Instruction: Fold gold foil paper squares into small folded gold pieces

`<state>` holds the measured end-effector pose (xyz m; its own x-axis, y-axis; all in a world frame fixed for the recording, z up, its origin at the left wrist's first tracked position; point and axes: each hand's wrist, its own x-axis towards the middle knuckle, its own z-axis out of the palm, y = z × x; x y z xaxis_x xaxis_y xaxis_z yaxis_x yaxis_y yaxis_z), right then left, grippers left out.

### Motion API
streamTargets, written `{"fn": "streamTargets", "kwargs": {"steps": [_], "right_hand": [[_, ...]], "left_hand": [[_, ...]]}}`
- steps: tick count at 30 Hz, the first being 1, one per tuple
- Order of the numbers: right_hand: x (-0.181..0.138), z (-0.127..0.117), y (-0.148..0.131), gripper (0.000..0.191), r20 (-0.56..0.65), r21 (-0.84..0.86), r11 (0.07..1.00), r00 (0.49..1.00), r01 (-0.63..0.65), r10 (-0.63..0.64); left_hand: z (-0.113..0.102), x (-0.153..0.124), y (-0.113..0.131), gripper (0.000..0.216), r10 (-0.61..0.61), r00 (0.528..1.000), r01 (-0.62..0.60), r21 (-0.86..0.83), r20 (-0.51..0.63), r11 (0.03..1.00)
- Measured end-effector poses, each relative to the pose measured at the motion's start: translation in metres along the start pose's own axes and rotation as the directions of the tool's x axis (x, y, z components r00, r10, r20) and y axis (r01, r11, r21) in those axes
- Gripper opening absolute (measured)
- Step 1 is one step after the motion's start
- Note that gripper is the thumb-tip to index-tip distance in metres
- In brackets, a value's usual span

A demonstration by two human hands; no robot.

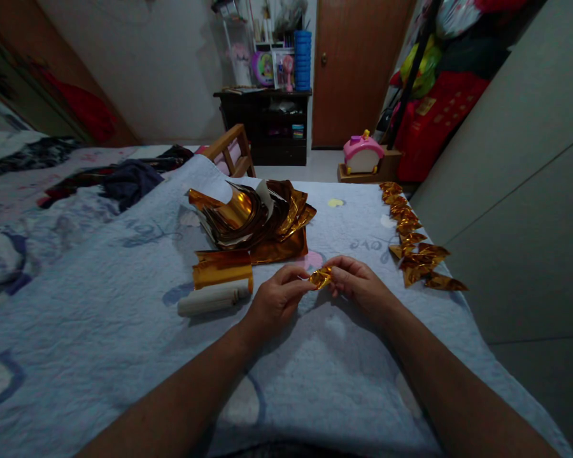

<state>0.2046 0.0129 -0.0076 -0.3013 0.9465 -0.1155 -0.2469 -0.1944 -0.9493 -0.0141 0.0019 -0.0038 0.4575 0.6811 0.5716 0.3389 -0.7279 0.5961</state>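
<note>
A small crumpled piece of gold foil paper (321, 278) is held between my two hands above the blue bedspread (334, 362). My left hand (279, 296) pinches its left end with thumb and fingers. At the opposite end, my right hand (356, 283) is closed on it, the fingers curled. Beyond my hands lies a curled stack of gold foil sheets (239, 219). Nearer, to the left of my left hand, are a gold sheet (222, 270) and a pale rolled-up item (212, 299) whose kind I cannot make out.
Folded gold foil pieces (408, 235) lie in a row along the bed's right edge, beside a pale cabinet (520, 254). Clothes (128, 181) are heaped at the left. A wooden chair (233, 149), a dark shelf (267, 127) and a pink toy case (363, 154) stand past the bed.
</note>
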Motion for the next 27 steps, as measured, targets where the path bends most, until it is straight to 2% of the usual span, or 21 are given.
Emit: {"fn": "streamTargets", "kwargs": {"steps": [6, 10, 17, 21, 24, 27], "right_hand": [[-0.001, 0.0, -0.001, 0.024, -0.014, -0.072, 0.997, 1.0, 0.021, -0.022], [-0.002, 0.001, -0.004, 0.023, -0.048, -0.202, 0.978, 0.997, 0.055, -0.066], [-0.001, 0.003, -0.008, 0.021, -0.126, -0.472, 0.88, 0.984, 0.053, -0.127], [0.001, -0.001, -0.005, 0.019, -0.155, -0.563, 0.823, 0.968, 0.078, -0.198], [0.001, -0.007, -0.007, 0.019, -0.191, -0.63, 0.771, 0.944, 0.092, -0.268], [0.0, -0.014, -0.017, 0.019, -0.231, -0.729, 0.675, 0.887, 0.115, -0.401]], "left_hand": [[0.0, -0.002, -0.003, 0.023, 0.004, 1.0, -0.006, 0.107, 0.02, 0.994], [0.0, -0.002, -0.002, 0.023, 0.009, 0.999, -0.013, 0.118, 0.035, 0.993], [0.001, -0.001, -0.002, 0.025, -0.044, 0.996, 0.038, 0.072, 0.076, 0.997], [0.003, -0.002, 0.0, 0.035, -0.096, 0.994, 0.095, 0.025, 0.043, 0.995], [0.004, -0.003, -0.001, 0.043, -0.139, 0.99, 0.139, 0.007, 0.019, 0.99], [0.005, -0.004, -0.003, 0.042, -0.158, 0.987, 0.158, -0.008, 0.042, 0.987]]}}
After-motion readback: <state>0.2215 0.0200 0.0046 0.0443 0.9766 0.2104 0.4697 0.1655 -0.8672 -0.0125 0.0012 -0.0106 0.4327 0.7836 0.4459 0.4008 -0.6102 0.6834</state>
